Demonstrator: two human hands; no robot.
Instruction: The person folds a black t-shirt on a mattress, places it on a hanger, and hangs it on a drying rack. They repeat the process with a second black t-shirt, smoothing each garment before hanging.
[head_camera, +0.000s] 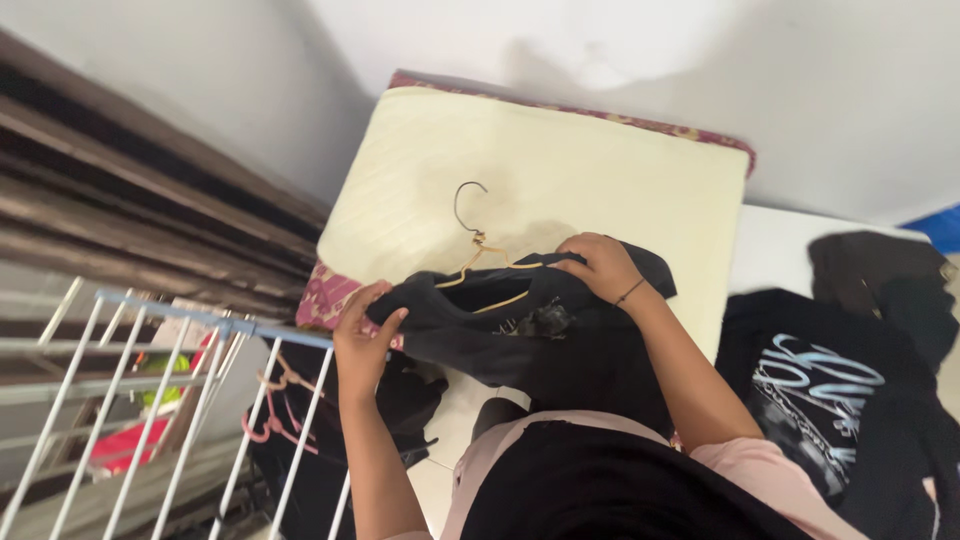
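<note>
A black garment (520, 330) lies on a pale yellow mattress (560, 170) with a wooden hanger (478, 262) pushed into its neck, the metal hook pointing away from me. My left hand (362, 335) grips the garment's left shoulder. My right hand (600, 265) presses on the right shoulder, over the hanger's arm; a dark band circles that wrist.
A white wire drying rack (170, 400) stands at the lower left, with pink hangers (275, 400) and dark clothes hanging below it. A black printed shirt (820, 390) and a dark brown garment (880, 280) lie at the right. White walls rise behind the mattress.
</note>
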